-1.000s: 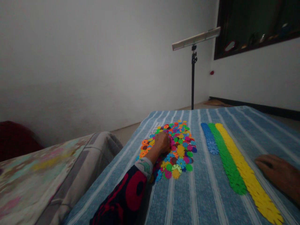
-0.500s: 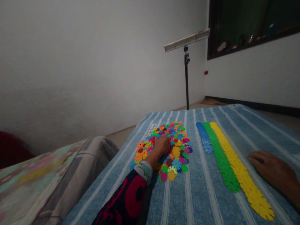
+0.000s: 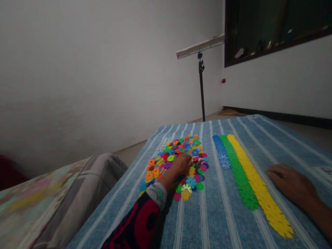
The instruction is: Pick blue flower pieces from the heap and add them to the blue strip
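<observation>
My left hand (image 3: 181, 164) reaches into a pile of mixed-colour notched plastic discs (image 3: 168, 151) on the striped cloth. Its fingers are curled down and closed among them, and whatever is between the fingertips is hidden. To the right of the pile, overlapping discs lie in three colour rows: a short blue row (image 3: 221, 152), a longer green row (image 3: 241, 176) and the longest, a yellow row (image 3: 261, 186). My right hand (image 3: 292, 181) rests palm down on the cloth, right of the yellow row and apart from it. It is loosely open, with no object visible in it.
Blue striped cloth (image 3: 215, 214) covers the work surface. At the left is a patterned cover (image 3: 46, 197) beside grey fabric (image 3: 103, 173). Beyond the far edge stands a black pole (image 3: 201, 90) with a long flat panel (image 3: 199, 47) on top, near the wall.
My left hand has shifted slightly within the pile, uncovering a yellow-green disc behind it. The whole view has turned a little to the right. The colour rows look unchanged.
</observation>
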Tool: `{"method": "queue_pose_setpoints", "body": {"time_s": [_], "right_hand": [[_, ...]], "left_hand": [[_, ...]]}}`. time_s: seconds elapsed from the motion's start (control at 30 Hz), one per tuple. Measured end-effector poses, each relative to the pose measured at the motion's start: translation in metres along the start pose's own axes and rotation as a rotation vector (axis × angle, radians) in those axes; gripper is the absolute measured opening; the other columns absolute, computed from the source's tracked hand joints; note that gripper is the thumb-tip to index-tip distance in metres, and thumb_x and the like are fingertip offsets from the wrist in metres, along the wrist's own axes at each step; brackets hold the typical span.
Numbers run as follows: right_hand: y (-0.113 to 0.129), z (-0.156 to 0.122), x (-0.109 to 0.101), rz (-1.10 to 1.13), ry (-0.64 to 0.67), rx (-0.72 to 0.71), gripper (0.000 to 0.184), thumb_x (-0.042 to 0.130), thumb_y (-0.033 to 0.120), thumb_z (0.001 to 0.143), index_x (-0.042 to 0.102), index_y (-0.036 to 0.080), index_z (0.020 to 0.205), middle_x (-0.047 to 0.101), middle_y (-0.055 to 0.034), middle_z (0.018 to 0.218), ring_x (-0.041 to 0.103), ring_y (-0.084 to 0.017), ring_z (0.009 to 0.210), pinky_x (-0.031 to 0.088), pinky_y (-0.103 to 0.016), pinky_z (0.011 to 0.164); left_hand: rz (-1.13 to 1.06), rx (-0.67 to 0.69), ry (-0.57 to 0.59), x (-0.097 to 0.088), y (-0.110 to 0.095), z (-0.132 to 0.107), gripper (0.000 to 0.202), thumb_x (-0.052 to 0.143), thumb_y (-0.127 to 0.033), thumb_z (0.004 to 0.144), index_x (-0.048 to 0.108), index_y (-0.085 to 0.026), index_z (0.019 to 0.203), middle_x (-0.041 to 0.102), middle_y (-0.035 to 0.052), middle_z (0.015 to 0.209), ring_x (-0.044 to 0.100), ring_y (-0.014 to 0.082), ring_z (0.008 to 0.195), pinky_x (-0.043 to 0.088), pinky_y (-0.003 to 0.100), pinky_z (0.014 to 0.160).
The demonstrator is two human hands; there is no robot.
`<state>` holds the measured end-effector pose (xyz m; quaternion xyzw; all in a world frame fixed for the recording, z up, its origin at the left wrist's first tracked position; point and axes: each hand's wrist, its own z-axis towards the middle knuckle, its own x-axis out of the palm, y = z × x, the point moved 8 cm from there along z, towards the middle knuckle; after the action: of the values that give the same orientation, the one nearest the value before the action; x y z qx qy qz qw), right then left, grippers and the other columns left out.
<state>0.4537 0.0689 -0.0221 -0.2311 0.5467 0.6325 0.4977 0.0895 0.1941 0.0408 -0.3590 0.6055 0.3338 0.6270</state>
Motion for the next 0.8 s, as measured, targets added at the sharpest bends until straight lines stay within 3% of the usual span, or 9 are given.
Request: {"method": "queue_pose_setpoints", "body": {"time_s": [0.17,0.3,0.53,0.67,0.8], "right_hand": [[0.008,0.0,-0.004,-0.003,0.009,0.026,0.042,0.036,0.045,0.083,0.072,0.024,0.08,0.071,-0.0073,0.099,0.063,-0.025,0.094,0.047,-0.04,0.089],[0.004,0.0,-0.002,0.011,-0.008,0.02,0.044,0.034,0.048,0.082,0.071,0.025,0.078,0.07,-0.0075,0.097,0.063,-0.026,0.094,0.048,-0.041,0.088],[-0.002,0.0,0.001,0.032,-0.023,0.012,0.042,0.037,0.048,0.083,0.072,0.025,0.08,0.071,-0.0069,0.1,0.065,-0.026,0.095,0.049,-0.041,0.09],[0.0,0.0,-0.001,0.033,-0.031,0.011,0.041,0.038,0.047,0.083,0.072,0.026,0.079,0.072,-0.0062,0.1,0.065,-0.026,0.095,0.049,-0.041,0.088],[-0.001,0.0,-0.001,0.038,-0.053,-0.001,0.039,0.039,0.047,0.081,0.072,0.025,0.079,0.071,-0.0055,0.096,0.065,-0.025,0.091,0.05,-0.042,0.085]], "left_hand": [[0.123,-0.133,-0.014,-0.01,0.015,-0.016,0.035,0.045,-0.036,0.094,0.071,-0.015,0.085,0.071,0.0125,0.089,0.065,0.0251,0.088,0.042,0.035,0.082],[0.141,-0.165,-0.089,-0.018,0.003,0.001,0.04,0.041,-0.036,0.097,0.073,-0.012,0.094,0.072,0.0173,0.098,0.065,0.0265,0.095,0.043,0.035,0.082],[0.111,-0.244,-0.043,-0.008,-0.02,0.046,0.036,0.048,-0.033,0.093,0.071,-0.011,0.11,0.07,0.0184,0.115,0.065,0.0281,0.105,0.048,0.034,0.083],[0.131,-0.286,-0.022,0.0,-0.017,0.05,0.032,0.05,-0.024,0.09,0.072,-0.008,0.107,0.07,0.0206,0.111,0.067,0.0293,0.101,0.049,0.034,0.081],[0.149,-0.257,-0.014,0.008,-0.015,0.045,0.033,0.054,-0.028,0.088,0.072,-0.006,0.106,0.07,0.0224,0.11,0.066,0.0324,0.105,0.049,0.038,0.086]]}}
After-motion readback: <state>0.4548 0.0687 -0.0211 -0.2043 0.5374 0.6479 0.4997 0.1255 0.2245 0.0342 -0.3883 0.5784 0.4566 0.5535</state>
